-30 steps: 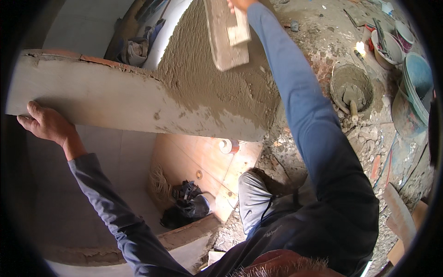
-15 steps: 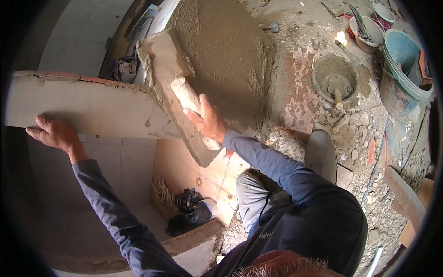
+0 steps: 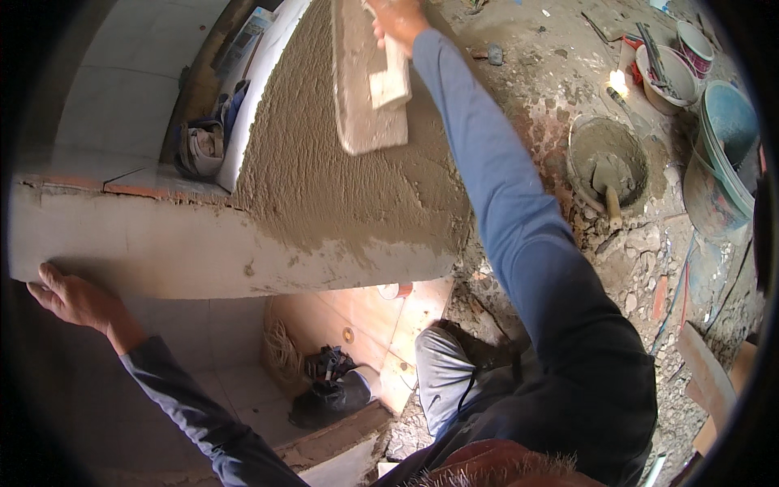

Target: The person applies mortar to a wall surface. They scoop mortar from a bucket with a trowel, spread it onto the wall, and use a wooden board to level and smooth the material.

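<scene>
My right hand (image 3: 398, 23) is closed round the pale wooden handle of a plastering float (image 3: 365, 122). The float's flat, mortar-smeared board lies against wet grey-brown mortar (image 3: 341, 191) on the upright wall surface, near the top of the picture. Ridged streaks run through the mortar below and left of the float. At the far left my left hand (image 3: 77, 300) rests against the lower edge of a pale, smooth wall ledge (image 3: 146, 235), thumb and fingers apart, holding no tool. My right arm stretches far forward.
On the rubble-strewn floor at right stand a mortar bucket (image 3: 580, 154) with a trowel (image 3: 610, 191) in it, stacked blue buckets (image 3: 714, 183) and a white basin (image 3: 669, 101). Below the ledge, a dark bag (image 3: 337, 398) and coiled cord (image 3: 280, 349) lie by tiles. A cloth bundle (image 3: 200, 148) sits behind the ledge.
My right hand has pushed the float forward and up from the ledge, turning it more upright, and streaked mortar shows where it was. My left hand stays at the ledge's edge; the view has shifted.
</scene>
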Demonstrator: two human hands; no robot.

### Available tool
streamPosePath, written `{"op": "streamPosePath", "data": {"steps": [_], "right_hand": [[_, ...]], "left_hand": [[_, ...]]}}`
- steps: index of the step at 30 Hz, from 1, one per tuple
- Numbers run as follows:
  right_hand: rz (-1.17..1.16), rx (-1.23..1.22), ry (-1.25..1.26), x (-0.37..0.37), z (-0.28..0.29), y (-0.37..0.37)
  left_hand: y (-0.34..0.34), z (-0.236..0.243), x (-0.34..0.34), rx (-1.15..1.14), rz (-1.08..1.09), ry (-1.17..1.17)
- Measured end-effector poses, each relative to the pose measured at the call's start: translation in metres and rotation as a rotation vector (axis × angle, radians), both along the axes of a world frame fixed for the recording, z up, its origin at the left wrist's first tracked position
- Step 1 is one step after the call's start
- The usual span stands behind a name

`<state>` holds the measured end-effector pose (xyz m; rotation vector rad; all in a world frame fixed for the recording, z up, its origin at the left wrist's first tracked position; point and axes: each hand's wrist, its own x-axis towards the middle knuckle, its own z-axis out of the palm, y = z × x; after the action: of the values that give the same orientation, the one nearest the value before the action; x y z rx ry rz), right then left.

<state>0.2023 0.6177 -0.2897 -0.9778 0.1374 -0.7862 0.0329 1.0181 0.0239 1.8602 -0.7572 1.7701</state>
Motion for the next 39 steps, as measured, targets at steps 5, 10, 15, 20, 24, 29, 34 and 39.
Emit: {"op": "streamPosePath", "data": {"steps": [5, 10, 15, 20, 24, 29, 34, 39], "right_hand": [[0.040, 0.004, 0.088, 0.083, -0.032, -0.075], [0.028, 0.140, 0.159, 0.081, -0.047, -0.067], [0.081, 0.468, 0.275, 0.053, -0.115, -0.060], [0.108, 0.456, 0.166, 0.042, -0.124, -0.057], [0.105, 0.290, 0.046, 0.031, -0.078, -0.044], [0.055, 0.102, -0.019, 0.012, -0.037, -0.020], [0.028, 0.018, 0.106, -0.023, -0.031, 0.005], [0.099, 0.030, 0.061, -0.064, -0.032, 0.054]], "left_hand": [[-0.004, -0.006, 0.003, -0.054, 0.036, 0.031], [-0.013, -0.002, -0.008, -0.052, 0.069, 0.003], [-0.009, -0.007, 0.005, -0.026, 0.024, -0.006], [-0.001, -0.007, 0.011, -0.044, 0.024, 0.014], [-0.004, -0.003, 0.001, -0.027, 0.077, -0.008], [-0.004, -0.003, 0.000, 0.002, 0.061, -0.019], [-0.003, -0.011, 0.014, -0.013, -0.039, 0.022], [-0.001, -0.010, 0.014, -0.004, -0.115, -0.002]]}}
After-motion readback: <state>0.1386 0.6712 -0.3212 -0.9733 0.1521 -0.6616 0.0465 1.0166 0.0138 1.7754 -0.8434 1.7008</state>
